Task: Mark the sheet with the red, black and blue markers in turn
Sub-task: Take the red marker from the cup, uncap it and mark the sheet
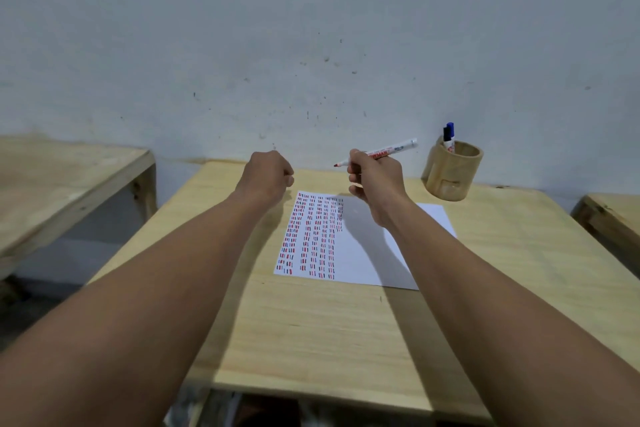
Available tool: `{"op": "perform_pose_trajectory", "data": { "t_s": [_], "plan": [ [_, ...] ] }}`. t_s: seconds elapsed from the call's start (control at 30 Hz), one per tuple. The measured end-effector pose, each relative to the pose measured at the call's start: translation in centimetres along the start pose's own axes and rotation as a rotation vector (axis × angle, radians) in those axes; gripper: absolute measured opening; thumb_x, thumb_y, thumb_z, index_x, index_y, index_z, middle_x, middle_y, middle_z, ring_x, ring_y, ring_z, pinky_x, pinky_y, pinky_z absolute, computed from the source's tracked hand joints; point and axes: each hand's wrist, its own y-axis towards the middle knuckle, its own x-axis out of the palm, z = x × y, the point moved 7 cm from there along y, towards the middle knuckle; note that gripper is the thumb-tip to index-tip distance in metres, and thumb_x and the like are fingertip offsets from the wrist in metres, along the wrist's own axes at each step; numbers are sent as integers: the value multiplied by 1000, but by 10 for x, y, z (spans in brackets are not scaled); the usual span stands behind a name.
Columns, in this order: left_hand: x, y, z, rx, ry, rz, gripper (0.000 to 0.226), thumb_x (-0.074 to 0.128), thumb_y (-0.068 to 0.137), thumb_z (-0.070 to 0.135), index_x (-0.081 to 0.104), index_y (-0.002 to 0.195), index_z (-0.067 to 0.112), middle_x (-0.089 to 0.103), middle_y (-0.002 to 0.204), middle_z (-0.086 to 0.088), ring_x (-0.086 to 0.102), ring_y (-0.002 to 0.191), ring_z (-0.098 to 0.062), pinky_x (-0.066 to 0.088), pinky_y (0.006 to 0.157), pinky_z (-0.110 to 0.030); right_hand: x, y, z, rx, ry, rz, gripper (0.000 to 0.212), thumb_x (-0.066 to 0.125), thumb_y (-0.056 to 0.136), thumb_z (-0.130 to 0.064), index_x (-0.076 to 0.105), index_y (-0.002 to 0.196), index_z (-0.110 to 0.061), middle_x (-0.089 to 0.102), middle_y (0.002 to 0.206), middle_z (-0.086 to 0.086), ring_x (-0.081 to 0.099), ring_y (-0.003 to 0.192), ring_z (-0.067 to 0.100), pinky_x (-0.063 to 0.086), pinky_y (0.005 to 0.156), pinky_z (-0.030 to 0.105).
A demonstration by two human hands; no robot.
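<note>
Two bare forearms reach forward from the bottom of the view, over a pale wooden bench (311,329). At their ends, the right hand (375,180) has its fingers (356,166) wrapped around a red marker (379,151), which is uncapped, held above the paper with its red tip pointing left and its white tail slanting up to the right. The left hand (268,175) hovers beside it with fingers curled into a loose fist; whether it hides the cap cannot be told. Below both hands a white sheet (367,253) lies flat on the bench. Its left half carries several columns of short red, black and blue dashes running from top to bottom, while its right half is blank, so the work looks roughly half done, with a red stroke apparently the next one due. Farther out, near the wall at the bench's right rear corner, stands a round wooden pen holder (452,172). In it stand a black marker (446,135) and a blue marker (450,130), both capped and upright, side by side, well apart from the sheet.
</note>
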Motion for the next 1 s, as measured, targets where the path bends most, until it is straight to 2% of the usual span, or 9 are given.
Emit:
{"op": "perform_pose_trajectory", "data": {
  "t_s": [0.03, 0.1, 0.2, 0.27, 0.37, 0.5, 0.67, 0.77, 1.0],
  "plan": [
    [5, 1, -5, -10, 54, -9, 33, 59, 85, -4, 63, 88, 29, 60, 76, -7, 51, 71, -27, 46, 70, -26, 0, 0, 1, -2, -13, -1, 18, 63, 96, -18, 64, 78, -13, 58, 66, -2, 52, 57, 10, 49, 52, 22],
    [12, 2, -9, 2, 106, -19, 24, 52, 87, -6, 46, 86, 17, 53, 78, -2, 45, 71, -22, 43, 56, -19, 1, 1, 3, -6, -42, -7, 14, 63, 97, -19, 65, 84, -13, 60, 70, -1, 53, 59, 10, 49, 55, 24],
    [17, -1, -17, -19, 183, 10, 16, 51, 92, 1, 54, 96, 16, 50, 74, 5, 49, 64, -20, 41, 43, -8, 4, 3, 6, -30, -102, -22, 10, 62, 98, -20, 67, 93, -13, 61, 76, 0, 54, 60, 11, 49, 56, 25],
    [23, -2, -26, -26, 171, 0, 22, 55, 88, -1, 63, 93, 20, 62, 79, 0, 59, 71, -21, 50, 61, -19, 6, 4, 8, -50, -146, -27, 10, 62, 98, -21, 67, 94, -13, 62, 78, 1, 55, 60, 11, 49, 55, 25],
    [23, -7, -29, -31, 157, 3, 34, 56, 89, 0, 69, 119, 11, 74, 101, -9, 68, 96, -29, 54, 83, -34, 7, 5, 14, -72, -198, -18, 11, 62, 97, -22, 69, 95, -13, 64, 77, 1, 57, 60, 11, 50, 53, 25],
    [21, -21, -23, 3, 164, 12, 50, 57, 98, 21, 46, 145, 14, 68, 120, -14, 61, 114, -36, 48, 83, -38, 3, 6, 18, -92, -275, 14, 18, 63, 95, -22, 72, 101, -7, 67, 77, 2, 62, 63, 14, 54, 54, 28],
    [23, -47, -37, 33, 312, 26, 44, 42, 101, 29, 44, 141, 11, 64, 124, -16, 55, 119, -38, 45, 93, -48, -9, 1, 21, -125, -475, 111, 24, 64, 86, -28, 73, 82, -6, 74, 76, 12, 68, 64, 26, 62, 69, 49],
    [29, -58, -49, -24, 402, -52, 45, 30, 102, 31, 47, 139, 12, 56, 138, -15, 39, 137, -37, 30, 109, -59, -6, -8, 27, -128, -564, 84, 31, 63, 79, -31, 73, 84, -2, 76, 78, 14, 73, 77, 34, 61, 71, 55],
    [33, -72, -52, -16, 447, -213, 54, 20, 102, 38, 27, 155, 30, 16, 165, -14, 7, 153, -34, 4, 118, -63, -8, -27, 38, -126, -565, -3, 23, 64, 83, -27, 71, 92, -8, 76, 69, 5, 75, 62, 26, 65, 67, 47]
  ]
}}
